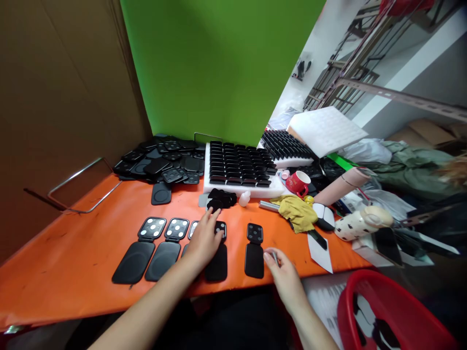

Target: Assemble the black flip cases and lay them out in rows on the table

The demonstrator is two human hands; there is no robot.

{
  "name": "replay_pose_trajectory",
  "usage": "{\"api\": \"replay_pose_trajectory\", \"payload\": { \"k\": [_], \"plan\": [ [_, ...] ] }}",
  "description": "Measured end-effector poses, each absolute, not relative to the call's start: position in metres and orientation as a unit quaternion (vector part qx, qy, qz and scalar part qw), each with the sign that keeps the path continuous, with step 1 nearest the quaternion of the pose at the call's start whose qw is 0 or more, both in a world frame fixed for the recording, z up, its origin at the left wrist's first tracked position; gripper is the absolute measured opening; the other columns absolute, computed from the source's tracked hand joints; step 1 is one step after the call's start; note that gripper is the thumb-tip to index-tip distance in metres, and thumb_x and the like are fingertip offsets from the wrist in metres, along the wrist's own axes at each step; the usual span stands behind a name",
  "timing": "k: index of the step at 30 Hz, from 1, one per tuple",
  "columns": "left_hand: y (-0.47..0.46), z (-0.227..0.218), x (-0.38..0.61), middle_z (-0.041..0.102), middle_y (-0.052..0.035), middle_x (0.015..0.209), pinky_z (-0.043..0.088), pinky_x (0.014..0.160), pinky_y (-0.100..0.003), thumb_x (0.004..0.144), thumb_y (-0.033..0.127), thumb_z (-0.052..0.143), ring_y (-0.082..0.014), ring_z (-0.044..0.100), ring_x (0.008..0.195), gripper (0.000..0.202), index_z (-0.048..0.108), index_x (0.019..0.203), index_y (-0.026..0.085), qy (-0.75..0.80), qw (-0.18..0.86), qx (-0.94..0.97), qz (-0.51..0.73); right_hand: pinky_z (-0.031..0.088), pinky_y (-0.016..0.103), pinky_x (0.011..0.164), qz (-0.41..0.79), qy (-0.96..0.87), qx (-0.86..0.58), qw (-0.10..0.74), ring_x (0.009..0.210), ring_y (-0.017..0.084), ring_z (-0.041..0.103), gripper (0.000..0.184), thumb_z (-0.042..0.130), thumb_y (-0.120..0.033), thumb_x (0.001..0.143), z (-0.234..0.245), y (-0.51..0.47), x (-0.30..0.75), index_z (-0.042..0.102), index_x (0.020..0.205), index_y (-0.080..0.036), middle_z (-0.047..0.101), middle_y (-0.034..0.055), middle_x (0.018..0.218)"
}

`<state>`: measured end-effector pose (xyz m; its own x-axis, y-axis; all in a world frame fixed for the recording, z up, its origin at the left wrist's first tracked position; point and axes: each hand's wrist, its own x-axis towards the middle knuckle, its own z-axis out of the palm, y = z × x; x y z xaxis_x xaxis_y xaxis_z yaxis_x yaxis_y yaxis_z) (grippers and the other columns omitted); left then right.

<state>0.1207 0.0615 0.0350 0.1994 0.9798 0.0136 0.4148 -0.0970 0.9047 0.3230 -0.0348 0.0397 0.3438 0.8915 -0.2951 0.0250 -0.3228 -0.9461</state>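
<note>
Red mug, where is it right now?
In the head view, the red ceramic mug sits on the right side of the orange table, between the white foam tray and the crumpled yellow cloth.

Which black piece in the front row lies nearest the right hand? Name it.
The rightmost piece, alone past a gap beside the right hand; the others lie close together by the left hand.

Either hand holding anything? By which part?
Right hand pinches a small pale piece; which part, unclear. Left hand rests flat on a black case.
</note>
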Motion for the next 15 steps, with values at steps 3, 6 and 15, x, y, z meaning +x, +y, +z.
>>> {"api": "replay_pose_trajectory", "payload": {
  "k": [3,6,15],
  "plan": [
    [0.039,0.032,0.133,0.04,-0.0074,0.136,0.018,0.107,-0.042,0.08,0.021,0.049,-0.0251,0.03,0.128,0.043,0.049,0.123,0.021,0.493,0.442,0.674,0.327,0.043,0.025,0.074,0.411,-0.365,-0.711,0.438,0.094,0.019,0.055,0.041,0.068,-0.043,0.066,0.027,-0.029,0.34,0.061,0.095,-0.016,0.061,0.0069,0.099],
    [0.008,0.022,0.154,0.051,-0.0088,0.127,0.03,0.102,-0.039,0.075,0.023,0.056,-0.0248,0.044,0.118,0.049,0.049,0.123,0.02,0.458,0.511,0.663,0.298,0.038,0.02,0.047,0.485,-0.32,-0.701,0.414,0.058,0.011,0.052,0.041,0.064,-0.048,0.068,0.022,-0.025,0.345,0.058,0.094,-0.017,0.058,0.0003,0.071],
    [-0.004,-0.005,0.189,0.054,-0.0152,0.115,0.046,0.084,-0.032,0.07,0.02,0.057,-0.022,0.057,0.097,0.06,0.041,0.128,0.011,0.496,0.638,0.489,0.328,0.007,0.016,0.033,0.618,-0.27,-0.641,0.367,0.035,0.002,0.013,0.038,0.06,-0.053,0.07,0.017,-0.024,0.334,0.042,0.074,-0.02,0.024,-0.0124,0.046]
  ]
}}
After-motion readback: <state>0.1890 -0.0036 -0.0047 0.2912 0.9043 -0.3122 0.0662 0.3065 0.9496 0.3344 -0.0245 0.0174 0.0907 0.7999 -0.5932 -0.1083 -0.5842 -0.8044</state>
